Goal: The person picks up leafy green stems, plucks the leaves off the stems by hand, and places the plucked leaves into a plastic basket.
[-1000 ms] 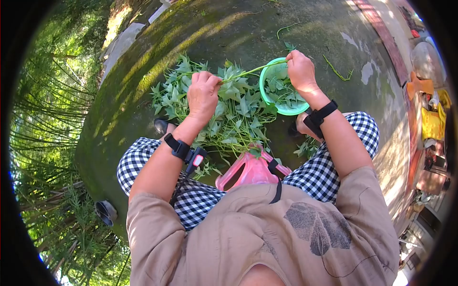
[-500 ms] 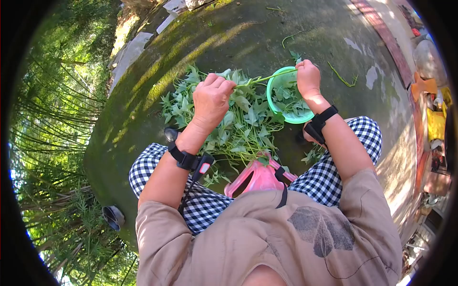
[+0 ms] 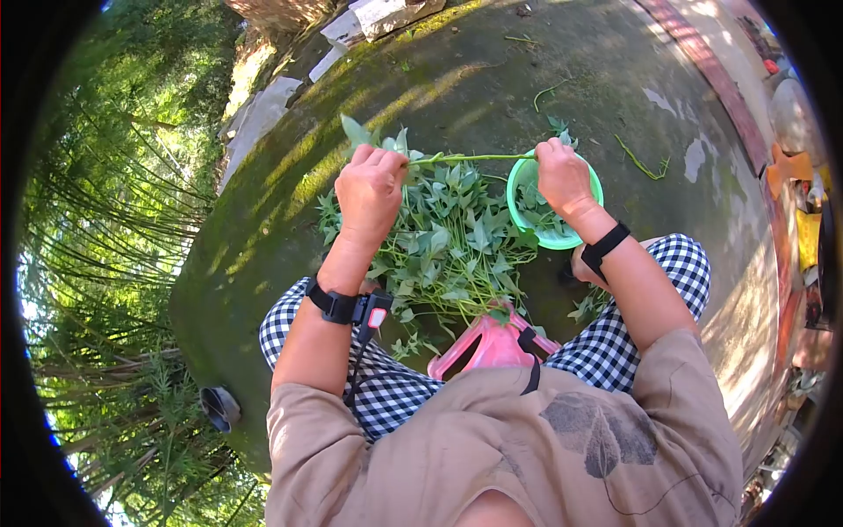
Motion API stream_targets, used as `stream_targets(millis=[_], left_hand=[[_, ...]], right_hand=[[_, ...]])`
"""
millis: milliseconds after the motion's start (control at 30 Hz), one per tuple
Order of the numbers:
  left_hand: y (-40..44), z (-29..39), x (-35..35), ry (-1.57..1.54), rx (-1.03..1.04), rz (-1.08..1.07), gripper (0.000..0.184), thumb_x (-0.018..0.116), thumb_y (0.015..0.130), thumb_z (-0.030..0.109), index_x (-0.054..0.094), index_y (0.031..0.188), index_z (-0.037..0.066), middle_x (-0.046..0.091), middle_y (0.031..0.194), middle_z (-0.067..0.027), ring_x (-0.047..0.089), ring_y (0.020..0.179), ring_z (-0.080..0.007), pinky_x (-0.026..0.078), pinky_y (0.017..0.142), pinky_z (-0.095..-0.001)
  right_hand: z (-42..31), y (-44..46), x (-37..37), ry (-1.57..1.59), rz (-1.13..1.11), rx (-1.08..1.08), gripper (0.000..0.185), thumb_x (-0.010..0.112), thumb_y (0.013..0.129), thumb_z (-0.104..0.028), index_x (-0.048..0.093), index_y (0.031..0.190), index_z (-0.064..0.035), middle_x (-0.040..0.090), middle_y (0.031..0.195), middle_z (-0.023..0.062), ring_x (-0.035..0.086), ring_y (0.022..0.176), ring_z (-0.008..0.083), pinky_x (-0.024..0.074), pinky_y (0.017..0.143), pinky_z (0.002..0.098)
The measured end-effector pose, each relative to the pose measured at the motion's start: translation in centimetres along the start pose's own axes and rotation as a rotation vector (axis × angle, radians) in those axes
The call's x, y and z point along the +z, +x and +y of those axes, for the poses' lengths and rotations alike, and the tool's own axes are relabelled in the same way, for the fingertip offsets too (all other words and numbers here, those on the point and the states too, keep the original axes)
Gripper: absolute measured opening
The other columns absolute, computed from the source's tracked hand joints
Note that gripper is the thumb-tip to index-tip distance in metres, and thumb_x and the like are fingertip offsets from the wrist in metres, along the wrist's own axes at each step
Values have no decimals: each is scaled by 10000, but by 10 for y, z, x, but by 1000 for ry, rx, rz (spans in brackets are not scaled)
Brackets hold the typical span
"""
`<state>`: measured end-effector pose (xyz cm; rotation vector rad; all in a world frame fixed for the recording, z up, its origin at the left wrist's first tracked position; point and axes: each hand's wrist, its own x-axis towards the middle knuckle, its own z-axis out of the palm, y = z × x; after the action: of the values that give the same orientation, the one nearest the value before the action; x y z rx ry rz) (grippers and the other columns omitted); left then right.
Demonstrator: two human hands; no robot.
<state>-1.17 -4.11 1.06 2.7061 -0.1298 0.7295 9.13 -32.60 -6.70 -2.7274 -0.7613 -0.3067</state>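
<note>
A long green leafy stem (image 3: 474, 158) is stretched nearly level between my two hands. My left hand (image 3: 367, 189) grips its leafy end, fingers closed, with leaves sticking up beyond the knuckles. Pinched in my right hand (image 3: 566, 180) is the other end, over the near side of a light green plastic basin (image 3: 600, 189). Torn leaves lie inside that basin, partly hidden by my right hand. Below the stem, a heap of leafy green stems (image 3: 452, 237) rests on the ground. A pink plastic thing (image 3: 496, 344) sits between my legs at the base of the heap.
Loose stem pieces (image 3: 641, 160) lie on the mossy concrete ground (image 3: 439, 79) past the basin. Stone slabs (image 3: 263, 114) edge the ground at upper left, with dense greenery beyond. A dark pot (image 3: 219, 408) lies at lower left. Clutter with a yellow item (image 3: 806, 237) lines the right edge.
My left hand has risen a little and moved away from my right, drawing the stem straighter and more level. The leafy tip now shows above my left hand. The whole view has shifted slightly.
</note>
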Motion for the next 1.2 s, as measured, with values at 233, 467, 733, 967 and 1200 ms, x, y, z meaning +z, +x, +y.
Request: stream_targets(millis=[233,467,733,967,1200], left_hand=[[1,17,-16,-45,-112,-43,80,721,713,106,655,757,101,639,733,-50,605,743,-253,497,619,-394],[0,-5,-100,-950,-653,29,98,638,898,107,646,916,11,685,767,-103,677,722,-172,424,528,-219],[-55,-42,-47,-2133,-710,100,159,533,982,222,586,971,73,559,774,-38,616,848,-227,408,453,-237],[-54,-38,-7,-2253,-613,-85,217,569,938,261,586,1011,57,489,714,-12,504,754,-208,467,610,-302],[-41,-26,-3,-2263,-711,-115,236,526,944,247,542,1082,56,433,681,9,486,679,-172,459,686,-359]], right_hand=[[49,26,-2,351,178,497,253,488,844,-210,655,765,-37,665,790,205,634,800,398,483,716,480],[65,21,-22,440,-23,547,221,561,782,-150,744,899,-113,706,893,149,675,869,323,515,764,417],[34,11,-50,229,-260,450,264,680,757,-246,735,985,-125,715,977,119,681,912,300,521,800,424],[-46,-3,-95,1283,-352,285,223,676,823,-94,681,1011,25,657,825,35,587,689,93,483,625,249],[-90,0,-93,1304,-495,60,215,633,891,-108,668,1085,-23,618,815,-11,548,713,65,472,656,235]])
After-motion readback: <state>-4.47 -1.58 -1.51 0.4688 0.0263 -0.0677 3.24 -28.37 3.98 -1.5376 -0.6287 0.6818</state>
